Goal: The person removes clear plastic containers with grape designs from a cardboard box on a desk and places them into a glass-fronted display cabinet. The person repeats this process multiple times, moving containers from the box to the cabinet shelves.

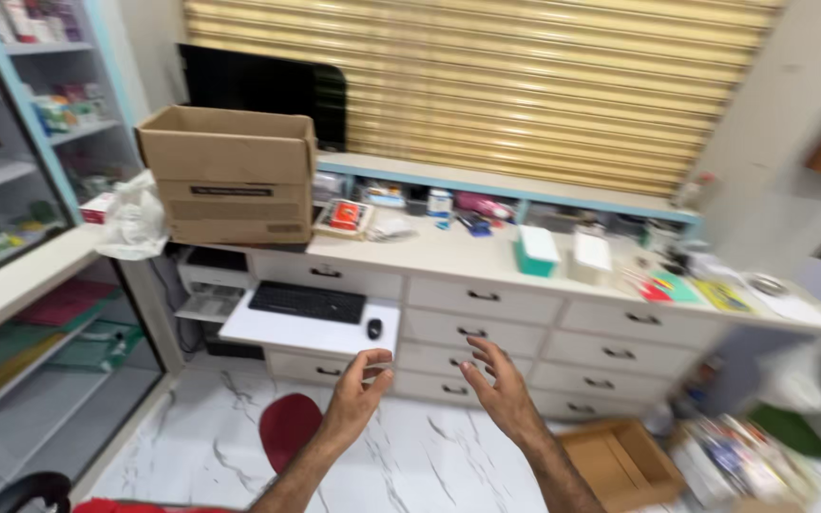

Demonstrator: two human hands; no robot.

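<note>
Both hands [429, 385] spread open, holding nothing.

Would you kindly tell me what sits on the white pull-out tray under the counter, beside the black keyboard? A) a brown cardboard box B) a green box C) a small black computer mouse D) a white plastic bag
C: a small black computer mouse lies on the white pull-out tray just right of the black keyboard, above the empty left hand.
</note>
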